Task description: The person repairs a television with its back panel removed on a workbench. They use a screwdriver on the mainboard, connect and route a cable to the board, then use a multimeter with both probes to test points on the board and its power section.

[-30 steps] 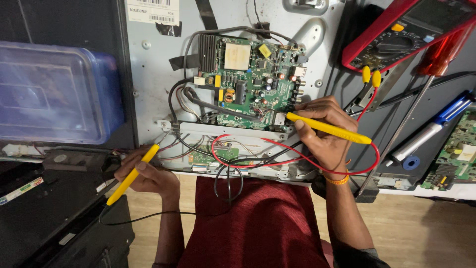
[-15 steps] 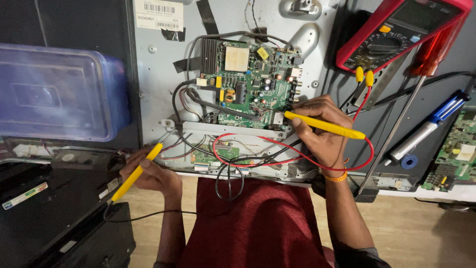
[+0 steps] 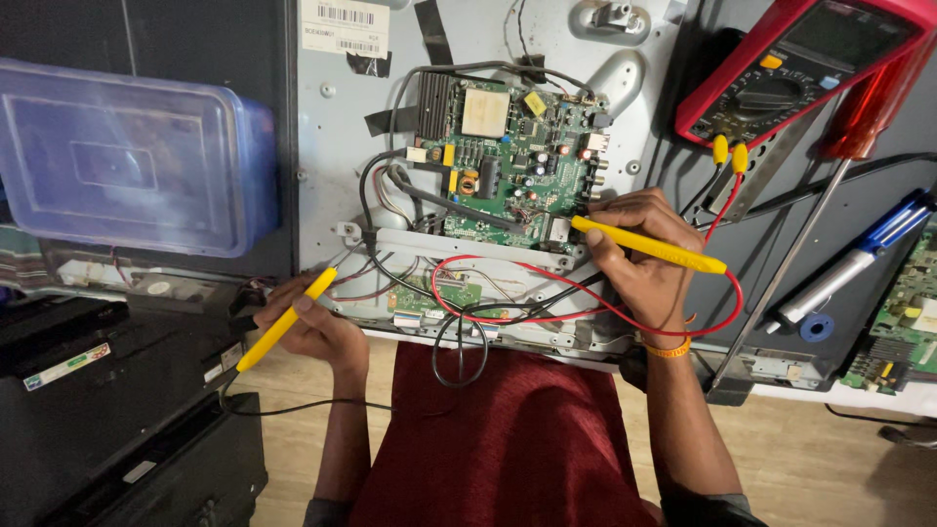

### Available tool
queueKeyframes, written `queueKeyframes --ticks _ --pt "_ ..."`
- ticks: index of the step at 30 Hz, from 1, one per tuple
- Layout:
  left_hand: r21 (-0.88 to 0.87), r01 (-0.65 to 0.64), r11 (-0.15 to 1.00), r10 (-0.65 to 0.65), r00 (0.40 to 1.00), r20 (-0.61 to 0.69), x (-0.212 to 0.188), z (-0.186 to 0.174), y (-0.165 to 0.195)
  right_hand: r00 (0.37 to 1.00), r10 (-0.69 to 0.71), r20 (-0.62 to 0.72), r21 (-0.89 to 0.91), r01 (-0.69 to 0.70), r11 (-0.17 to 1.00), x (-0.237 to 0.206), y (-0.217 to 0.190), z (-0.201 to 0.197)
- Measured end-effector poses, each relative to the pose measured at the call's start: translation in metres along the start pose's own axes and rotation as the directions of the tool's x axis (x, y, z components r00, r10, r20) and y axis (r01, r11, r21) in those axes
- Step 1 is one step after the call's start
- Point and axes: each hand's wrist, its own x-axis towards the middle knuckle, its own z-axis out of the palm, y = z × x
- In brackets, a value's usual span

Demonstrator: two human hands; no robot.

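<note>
My right hand grips a yellow test probe like a pen, its tip touching the lower right corner of the green circuit board. A red lead loops from that probe below the board. My left hand holds a second yellow probe, angled up toward the metal bracket at the board's lower left; a black lead trails from it. Both leads plug with yellow connectors into a red multimeter at the upper right.
A translucent blue plastic box sits at the left. Right of the hand lie a red-handled screwdriver, a blue-and-white pen-like tool and another green board. Black equipment is at lower left; a red cloth covers my lap.
The view has shifted slightly. Both hands keep their probes; the right probe tip stays at the board's lower right corner, and the left probe has barely moved.
</note>
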Motion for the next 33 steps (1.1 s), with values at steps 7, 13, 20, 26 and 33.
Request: queueKeyframes --ticks 7,13,20,26,33 --pt "0.007 0.01 1.0 -0.01 1.0 0.022 -0.001 0.0 0.003 1.0 0.01 -0.002 -0.029 -0.01 1.0 -0.001 0.0 -0.001" --pt "-0.007 0.039 0.999 -0.038 0.998 0.041 0.001 -0.001 0.007 1.0 -0.003 -0.012 -0.033 0.003 0.999 -0.001 0.001 0.0" --pt "0.06 0.017 0.998 -0.019 0.999 0.045 0.0 -0.003 0.006 1.0 -0.017 -0.005 -0.024 0.017 1.0 -0.001 0.0 0.0" --pt "-0.032 0.071 0.997 -0.069 0.997 0.036 0.0 0.001 0.009 1.0 -0.007 -0.009 -0.035 0.006 0.999 -0.001 -0.001 0.0" --pt "-0.036 0.035 0.999 -0.034 0.999 0.017 0.002 0.003 0.008 1.0 -0.009 -0.01 -0.027 0.008 1.0 -0.001 0.0 0.001"
